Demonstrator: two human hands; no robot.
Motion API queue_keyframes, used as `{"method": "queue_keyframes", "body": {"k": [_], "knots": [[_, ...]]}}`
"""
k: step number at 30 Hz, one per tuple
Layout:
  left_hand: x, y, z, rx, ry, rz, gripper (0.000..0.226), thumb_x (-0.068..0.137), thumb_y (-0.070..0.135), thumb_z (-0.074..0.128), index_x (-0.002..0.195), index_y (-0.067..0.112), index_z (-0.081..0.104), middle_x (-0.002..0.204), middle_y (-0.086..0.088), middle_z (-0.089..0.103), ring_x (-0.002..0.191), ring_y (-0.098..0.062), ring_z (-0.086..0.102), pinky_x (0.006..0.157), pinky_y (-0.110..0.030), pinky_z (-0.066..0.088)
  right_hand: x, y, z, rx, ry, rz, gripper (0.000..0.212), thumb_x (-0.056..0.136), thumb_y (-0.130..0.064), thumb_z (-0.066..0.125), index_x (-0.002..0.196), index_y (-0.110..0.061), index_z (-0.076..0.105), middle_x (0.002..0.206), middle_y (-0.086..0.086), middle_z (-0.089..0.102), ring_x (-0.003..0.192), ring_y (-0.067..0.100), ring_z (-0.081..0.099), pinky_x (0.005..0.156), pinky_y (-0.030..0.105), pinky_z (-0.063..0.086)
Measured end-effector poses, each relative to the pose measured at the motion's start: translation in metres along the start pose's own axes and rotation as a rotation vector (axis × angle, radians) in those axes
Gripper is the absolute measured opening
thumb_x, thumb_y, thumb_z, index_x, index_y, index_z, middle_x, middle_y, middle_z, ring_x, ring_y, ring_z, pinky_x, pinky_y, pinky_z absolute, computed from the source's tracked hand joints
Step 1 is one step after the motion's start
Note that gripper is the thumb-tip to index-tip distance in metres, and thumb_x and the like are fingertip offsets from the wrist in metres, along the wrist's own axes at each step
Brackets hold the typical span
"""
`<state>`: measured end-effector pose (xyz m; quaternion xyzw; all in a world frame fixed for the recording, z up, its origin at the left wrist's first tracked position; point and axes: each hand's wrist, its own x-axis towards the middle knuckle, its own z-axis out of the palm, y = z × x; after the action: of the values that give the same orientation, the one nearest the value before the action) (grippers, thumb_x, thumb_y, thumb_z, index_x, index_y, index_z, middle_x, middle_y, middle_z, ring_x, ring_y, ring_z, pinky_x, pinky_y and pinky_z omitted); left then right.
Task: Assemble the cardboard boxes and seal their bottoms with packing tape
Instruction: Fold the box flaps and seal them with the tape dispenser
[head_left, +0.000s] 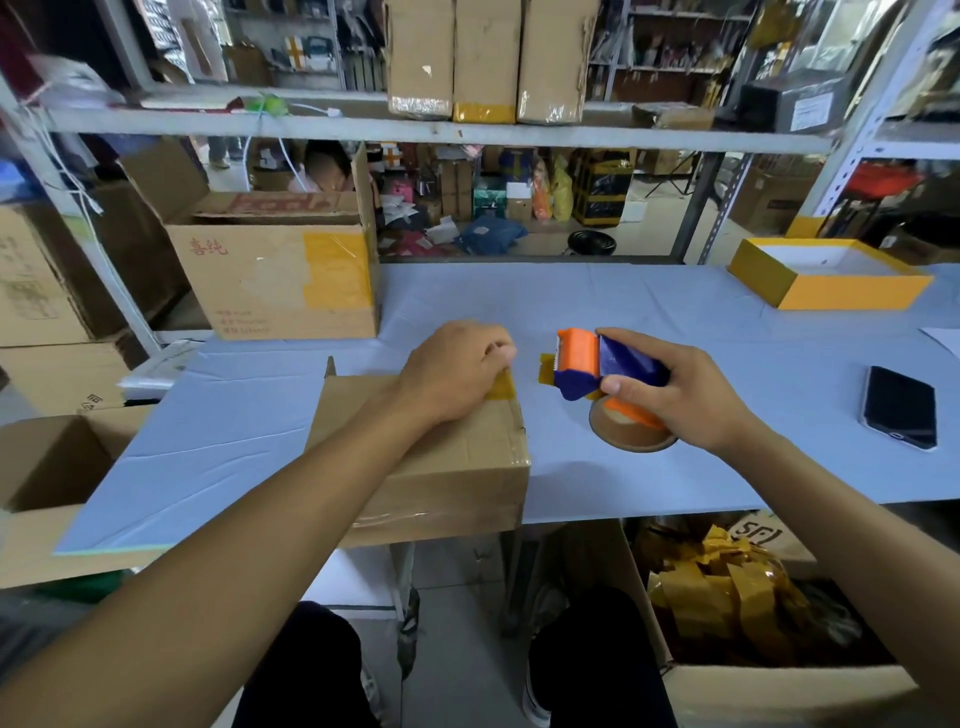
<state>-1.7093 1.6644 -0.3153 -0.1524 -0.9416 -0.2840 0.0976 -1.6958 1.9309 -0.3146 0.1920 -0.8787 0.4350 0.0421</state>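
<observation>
A small cardboard box (457, 467) lies on the blue table (623, 306) at its front edge, a strip of yellow-brown tape (503, 387) on its far right corner. My left hand (452, 371) rests on top of the box, fingers curled down over the tape at the far edge. Just right of the box, my right hand (670, 400) grips an orange and blue tape dispenser (597, 371) with its roll (631, 431). A short tape tail hangs from the dispenser's toothed end, apart from the box.
A large open carton (280, 275) stands at the table's back left. A yellow tray-like box (826, 275) sits at the back right, a black phone (901, 408) at the right. An open box (47, 467) is at the left; a carton of tape scraps (727, 613) is below.
</observation>
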Motion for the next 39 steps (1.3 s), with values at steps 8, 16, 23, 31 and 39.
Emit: {"method": "queue_keyframes", "body": {"k": [8, 16, 23, 31, 39], "knots": [[-0.019, 0.022, -0.019, -0.54, -0.103, -0.297, 0.028, 0.096, 0.033, 0.061, 0.093, 0.009, 0.075, 0.086, -0.001, 0.076, 0.078, -0.011, 0.07, 0.074, -0.022, 0.053, -0.006, -0.025, 0.009, 0.028, -0.019, -0.051, 0.061, 0.079, -0.048, 0.065, 0.137, -0.035, 0.052, 0.122, -0.017, 0.058, 0.103, -0.006, 0.054, 0.072, 0.008, 0.047], [-0.032, 0.033, -0.036, -0.394, -0.049, -0.343, 0.03, 0.093, 0.011, 0.058, 0.063, 0.008, 0.061, 0.066, -0.009, 0.055, 0.063, -0.015, 0.051, 0.063, -0.026, 0.043, -0.002, -0.044, 0.023, 0.013, -0.083, -0.087, 0.07, 0.071, -0.051, 0.072, 0.137, -0.037, 0.051, 0.121, -0.019, 0.06, 0.104, -0.003, 0.056, 0.074, 0.01, 0.047], [-0.045, 0.023, -0.047, -0.268, -0.024, -0.374, 0.033, 0.093, 0.015, 0.063, 0.065, -0.002, 0.062, 0.063, -0.01, 0.049, 0.057, -0.015, 0.046, 0.056, -0.024, 0.035, 0.003, -0.049, 0.022, -0.065, -0.169, -0.119, 0.076, 0.069, -0.051, 0.073, 0.139, -0.037, 0.049, 0.119, -0.02, 0.06, 0.104, -0.005, 0.056, 0.073, 0.007, 0.046], [-0.051, 0.011, -0.045, -0.115, -0.067, -0.381, 0.036, 0.092, 0.026, 0.066, 0.067, 0.001, 0.062, 0.082, -0.02, 0.067, 0.075, -0.022, 0.059, 0.056, -0.018, 0.035, -0.009, -0.029, 0.01, -0.063, -0.208, -0.088, 0.067, 0.072, -0.048, 0.072, 0.134, -0.048, 0.045, 0.117, -0.027, 0.058, 0.104, -0.008, 0.055, 0.076, 0.008, 0.047], [-0.053, 0.001, -0.043, -0.014, -0.08, -0.476, 0.017, 0.078, 0.014, 0.065, 0.063, 0.008, 0.06, 0.069, -0.011, 0.055, 0.07, -0.023, 0.052, 0.055, -0.025, 0.019, 0.0, -0.022, 0.024, -0.09, -0.266, -0.119, 0.071, 0.07, -0.052, 0.074, 0.135, -0.043, 0.048, 0.118, -0.024, 0.06, 0.105, -0.006, 0.056, 0.078, 0.009, 0.048]]}}
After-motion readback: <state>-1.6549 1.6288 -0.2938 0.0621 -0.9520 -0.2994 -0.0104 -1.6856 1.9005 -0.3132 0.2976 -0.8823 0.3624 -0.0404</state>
